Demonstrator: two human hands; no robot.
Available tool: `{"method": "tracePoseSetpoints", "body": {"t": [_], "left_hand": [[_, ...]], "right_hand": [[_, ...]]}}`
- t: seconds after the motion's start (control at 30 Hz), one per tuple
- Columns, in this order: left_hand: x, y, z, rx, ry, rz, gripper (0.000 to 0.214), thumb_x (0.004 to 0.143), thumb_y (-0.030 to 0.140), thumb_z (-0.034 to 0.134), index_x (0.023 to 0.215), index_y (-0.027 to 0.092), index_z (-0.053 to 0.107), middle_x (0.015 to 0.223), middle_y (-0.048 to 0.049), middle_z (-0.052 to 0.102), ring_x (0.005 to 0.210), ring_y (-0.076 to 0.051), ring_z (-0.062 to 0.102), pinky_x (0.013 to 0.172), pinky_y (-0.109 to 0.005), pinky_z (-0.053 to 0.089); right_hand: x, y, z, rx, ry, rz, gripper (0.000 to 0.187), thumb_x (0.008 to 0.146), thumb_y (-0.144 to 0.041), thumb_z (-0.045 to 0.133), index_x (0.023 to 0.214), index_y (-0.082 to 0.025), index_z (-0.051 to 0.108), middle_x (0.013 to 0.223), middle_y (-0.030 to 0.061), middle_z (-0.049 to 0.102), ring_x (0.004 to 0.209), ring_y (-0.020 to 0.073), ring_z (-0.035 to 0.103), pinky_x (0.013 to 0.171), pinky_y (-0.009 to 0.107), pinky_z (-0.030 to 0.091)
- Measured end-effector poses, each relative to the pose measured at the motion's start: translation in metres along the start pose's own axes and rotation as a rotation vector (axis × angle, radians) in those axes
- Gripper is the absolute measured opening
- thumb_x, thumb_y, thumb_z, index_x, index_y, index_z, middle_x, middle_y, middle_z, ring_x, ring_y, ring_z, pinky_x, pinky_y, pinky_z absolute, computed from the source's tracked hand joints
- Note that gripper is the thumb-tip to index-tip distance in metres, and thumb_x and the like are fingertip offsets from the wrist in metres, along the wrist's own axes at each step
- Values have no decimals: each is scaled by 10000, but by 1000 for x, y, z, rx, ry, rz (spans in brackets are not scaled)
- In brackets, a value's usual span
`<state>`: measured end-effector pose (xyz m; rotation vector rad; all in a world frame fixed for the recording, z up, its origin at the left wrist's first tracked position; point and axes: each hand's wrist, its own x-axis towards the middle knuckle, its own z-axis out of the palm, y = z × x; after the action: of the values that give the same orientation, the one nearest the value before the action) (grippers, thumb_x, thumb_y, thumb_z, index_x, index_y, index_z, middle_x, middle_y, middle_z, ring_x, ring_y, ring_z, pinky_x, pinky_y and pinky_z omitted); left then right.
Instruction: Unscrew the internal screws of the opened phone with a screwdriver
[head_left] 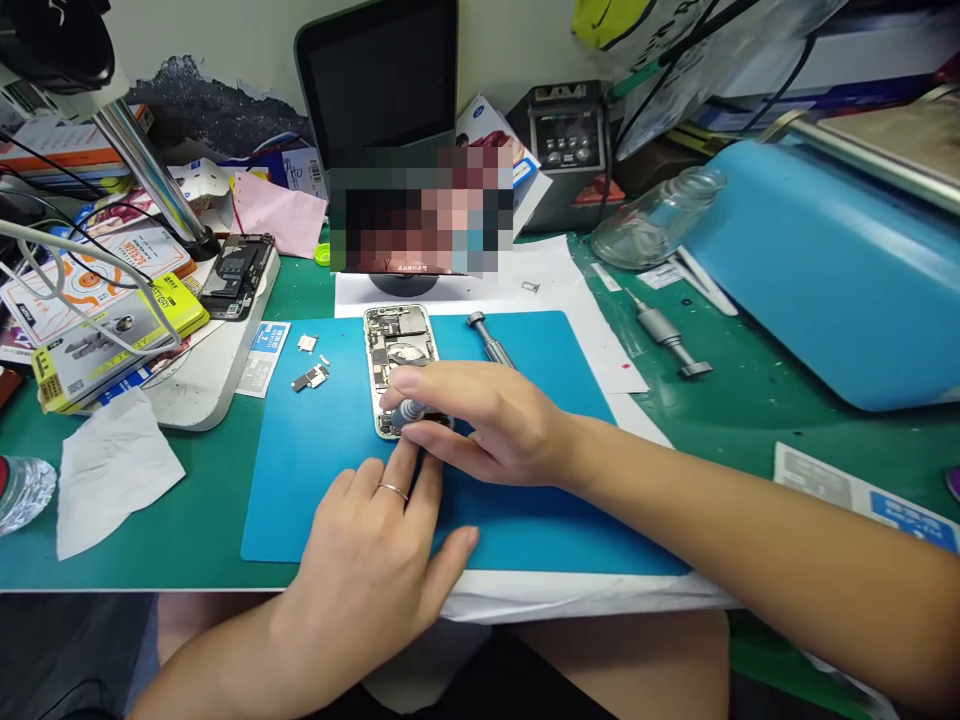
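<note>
An opened phone (396, 345) with its inner boards bare lies lengthwise on a blue work mat (315, 470). My right hand (480, 415) reaches in from the right and pinches a small grey screwdriver (409, 412) upright over the phone's near end. My left hand (375, 550), with a ring on one finger, rests on the mat just below, fingers stretched forward and touching the phone's near edge. Two small metal parts (309, 377) lie on the mat left of the phone.
A second screwdriver (489, 340) lies right of the phone, a third (667, 338) on the green table. A glass jar (652, 220), a blue board (825, 270), another opened phone (234, 272), yellow boxes (112, 335), a tissue (112, 470) and a lamp post (150, 170) surround the mat.
</note>
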<state>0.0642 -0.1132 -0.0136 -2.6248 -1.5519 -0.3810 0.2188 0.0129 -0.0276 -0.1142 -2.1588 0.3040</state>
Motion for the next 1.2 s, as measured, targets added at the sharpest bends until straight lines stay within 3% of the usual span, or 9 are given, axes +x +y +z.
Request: {"method": "tracePoseSetpoints", "body": {"t": [0.3, 0.73, 0.83, 0.97, 1.1, 1.2], "left_hand": [[0, -2, 4, 25, -22, 52, 332, 1038, 289, 451, 1256, 97, 612, 1243, -152, 700, 888, -285, 664, 687, -418, 495], [-3, -3, 2, 12, -16, 46, 437, 1034, 363, 464, 1335, 76, 598, 1244, -160, 703, 866, -296, 630, 678, -428, 509], [-2, -3, 1, 18, -24, 45, 469, 1036, 387, 457, 1363, 76, 587, 1336, -177, 657, 863, -285, 617, 683, -420, 513], [-2, -3, -1, 25, -38, 38, 488, 1037, 402, 450, 1387, 85, 575, 1486, -191, 543, 862, -268, 609, 695, -414, 518], [-3, -3, -1, 32, -46, 40, 505, 1035, 427, 448, 1400, 99, 568, 1521, -180, 510, 865, -268, 613, 701, -415, 521], [-2, -2, -2, 41, -55, 46, 513, 1036, 442, 439, 1396, 102, 572, 1524, -181, 506, 851, -266, 614, 693, -417, 521]], "right_hand": [[1, 0, -4, -14, -9, 11, 644, 962, -92, 541, 1546, -174, 284, 1233, 99, 735, 895, 158, 717, 835, 309, 630], [2, -3, -3, -5, -3, 45, 612, 964, -86, 544, 1521, -204, 319, 1214, 80, 737, 917, 141, 732, 853, 291, 637], [-1, -2, -4, 22, 71, 102, 655, 972, -123, 563, 1547, -258, 279, 1271, 74, 704, 956, 136, 739, 830, 269, 645], [-5, 2, -8, 11, 283, 305, 626, 979, -210, 574, 1521, -353, 294, 1492, 92, 533, 987, 158, 749, 858, 321, 648], [-5, 10, -16, -111, 346, 412, 448, 956, -285, 609, 1372, -310, 444, 1207, 49, 699, 967, 203, 758, 823, 352, 643], [-2, 15, -24, -238, 357, 415, 298, 954, -280, 580, 1248, -292, 537, 981, 26, 735, 841, 197, 739, 736, 352, 621]]}}
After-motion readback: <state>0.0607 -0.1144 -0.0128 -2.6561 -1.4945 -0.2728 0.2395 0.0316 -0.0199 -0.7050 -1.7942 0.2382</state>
